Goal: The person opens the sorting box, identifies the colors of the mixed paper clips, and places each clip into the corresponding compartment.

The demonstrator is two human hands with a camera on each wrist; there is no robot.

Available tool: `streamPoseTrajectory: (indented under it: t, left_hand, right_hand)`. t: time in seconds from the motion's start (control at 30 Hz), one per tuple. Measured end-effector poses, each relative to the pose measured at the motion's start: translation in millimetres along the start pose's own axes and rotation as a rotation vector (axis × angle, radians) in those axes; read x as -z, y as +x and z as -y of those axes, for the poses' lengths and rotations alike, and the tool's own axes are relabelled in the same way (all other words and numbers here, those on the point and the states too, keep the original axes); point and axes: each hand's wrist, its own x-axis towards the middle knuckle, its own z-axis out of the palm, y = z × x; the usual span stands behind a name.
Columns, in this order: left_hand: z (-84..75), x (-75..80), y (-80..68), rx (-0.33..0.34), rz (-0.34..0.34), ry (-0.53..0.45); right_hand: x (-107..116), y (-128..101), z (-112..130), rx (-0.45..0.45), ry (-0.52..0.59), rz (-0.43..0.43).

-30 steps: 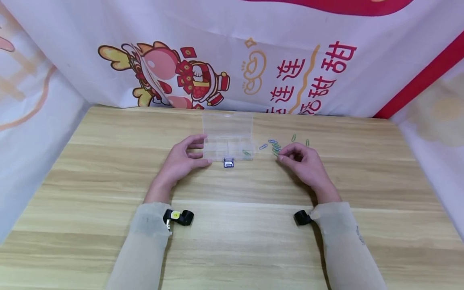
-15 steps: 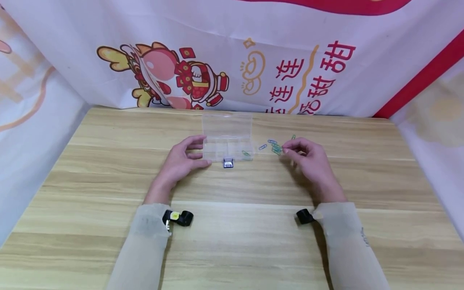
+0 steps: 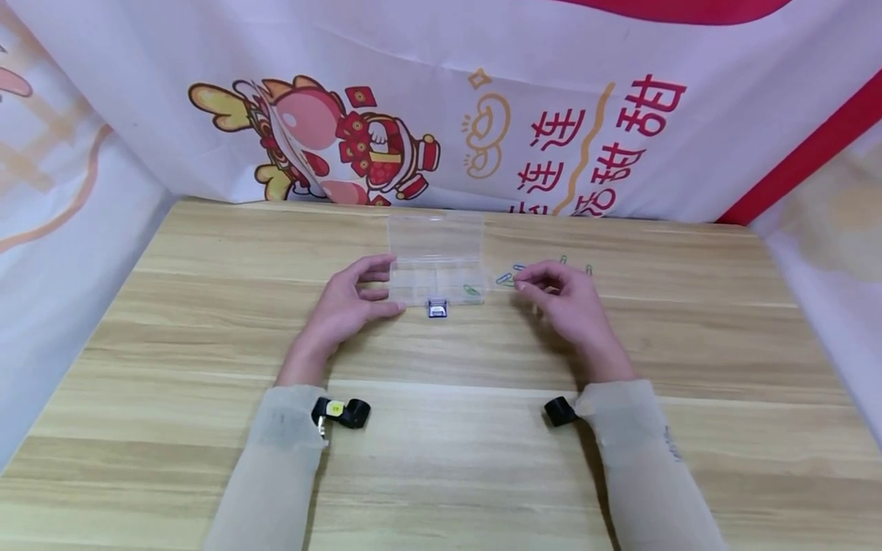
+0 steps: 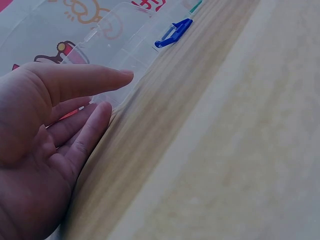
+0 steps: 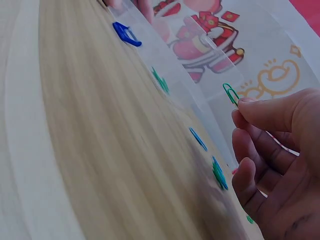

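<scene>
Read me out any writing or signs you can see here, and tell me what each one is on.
"连连" in red on the backdrop banner.
"甜甜" in red, to its right on the same banner, partly guessable from bold strokes.
More red characters below them are cut off by the table edge, unreadable.
Yellow sticker on the left wrist camera: mark too small to read.
The clear box shows no readable text.

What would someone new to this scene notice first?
Probably the clear plastic compartment box lying open at mid-table, with the left hand resting against its left end. Just to its right, the right hand pinches a green wire paper clip above a scatter of blue and green paper clips on the pale wooden table.
</scene>
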Motion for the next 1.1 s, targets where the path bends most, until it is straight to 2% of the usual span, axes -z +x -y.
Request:
streamPoseTrajectory:
  t: [0.43,1.1]
  left_hand:
    - [-1.1,0.2,-0.1,-0.004,0.006,-0.007]
    - [-1.2,0.9,-0.3,0.007,0.003,0.001]
  right_hand:
    - [-29.7,5.3,13.2,0.011,0.035,0.038]
    - [-40.9,6.4,14.6,-0.021,0.019,0.048]
